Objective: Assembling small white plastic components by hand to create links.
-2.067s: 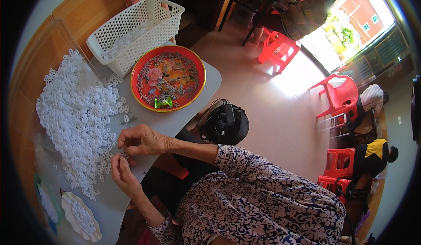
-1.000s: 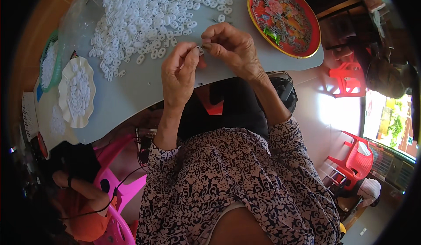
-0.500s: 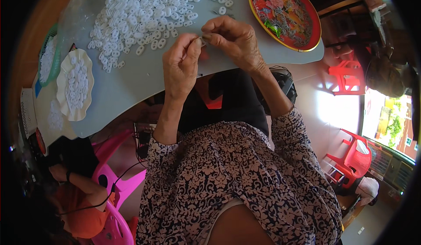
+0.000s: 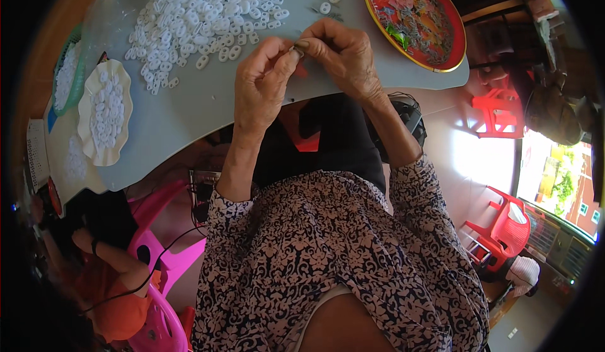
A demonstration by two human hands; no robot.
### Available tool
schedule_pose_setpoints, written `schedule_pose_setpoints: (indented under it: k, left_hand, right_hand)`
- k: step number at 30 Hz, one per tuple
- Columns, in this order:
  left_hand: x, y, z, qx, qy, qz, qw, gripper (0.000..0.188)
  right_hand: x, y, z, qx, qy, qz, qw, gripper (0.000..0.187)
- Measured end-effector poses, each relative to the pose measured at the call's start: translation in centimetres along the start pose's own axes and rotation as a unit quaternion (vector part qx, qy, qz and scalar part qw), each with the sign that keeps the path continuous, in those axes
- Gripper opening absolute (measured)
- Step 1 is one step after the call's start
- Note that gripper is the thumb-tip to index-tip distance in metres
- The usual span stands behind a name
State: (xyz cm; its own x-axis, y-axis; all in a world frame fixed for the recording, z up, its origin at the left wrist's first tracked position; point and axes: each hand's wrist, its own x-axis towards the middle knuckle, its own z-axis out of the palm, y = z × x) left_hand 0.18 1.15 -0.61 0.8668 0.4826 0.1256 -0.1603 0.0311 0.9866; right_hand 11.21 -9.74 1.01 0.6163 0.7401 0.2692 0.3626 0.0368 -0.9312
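Both hands meet over the near edge of the grey table point(image 4: 170, 125), at 12 o'clock from the lap. Between their fingertips sits a small pale piece point(image 4: 295, 51), mostly hidden by the fingers. The left hand point(image 4: 261, 87) pinches it between thumb and forefinger. The right hand point(image 4: 343, 59) has its thumb and forefinger against the same spot; I cannot tell whether they grip the piece or something tiny beside it.

From the hands, a pile of white two-holed pieces point(image 4: 201, 15) spreads at 10 o'clock. A red tray point(image 4: 456, 37) of little grey bits point(image 4: 435, 40) lies between 2 and 3, and a wavy-edged dish point(image 4: 106, 158) of white pieces at 8.

The piece is probably light, stiff plastic, smooth enough to slip and unlikely to break under a gentle pinch. Its outer edges look the best hold, leaving its face free.
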Motion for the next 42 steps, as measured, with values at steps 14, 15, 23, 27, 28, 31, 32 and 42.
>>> schedule_pose_setpoints:
  k: [14, 15, 23, 27, 28, 31, 32, 42]
  left_hand:
    - [-0.36, 0.52, -0.02, -0.035, 0.009, 0.010, 0.999, 0.016]
    - [-0.37, 0.52, 0.00, -0.035, 0.009, 0.010, 0.999, 0.016]
    - [-0.17, 0.17, 0.09, -0.013, -0.001, 0.021, 1.000, 0.016]
    - [-0.31, 0.53, 0.04, 0.024, 0.001, 0.008, 1.000, 0.020]
    - [-0.41, 0.56, -0.01, 0.038, -0.005, 0.002, 0.999, 0.020]
    - [-0.46, 0.41, 0.02, 0.035, -0.001, 0.002, 0.999, 0.020]
    - [-0.50, 0.33, 0.14, 0.016, 0.007, 0.001, 1.000, 0.020]
    - [-0.37, 0.59, 0.74, 0.000, 0.047, 0.001, 0.999, 0.014]
  right_hand:
    - [0.05, -0.18, -0.63, 0.047, -0.027, 0.026, 0.998, 0.022]
    - [-0.01, -0.07, -0.65, 0.026, -0.039, 0.025, 0.999, 0.021]
    - [0.01, -0.28, -0.68, 0.040, -0.038, 0.019, 0.998, 0.016]
    - [0.17, -0.50, -0.48, -0.027, -0.023, -0.002, 0.999, 0.016]
    - [0.02, -0.48, -0.44, -0.026, -0.023, -0.002, 0.999, 0.016]
    - [-0.05, -0.11, -0.30, -0.009, -0.020, -0.003, 1.000, 0.017]
    - [-0.05, 0.07, -0.26, 0.006, -0.018, 0.001, 1.000, 0.017]
    - [-0.10, -0.26, -0.53, 0.041, -0.034, 0.005, 0.999, 0.017]
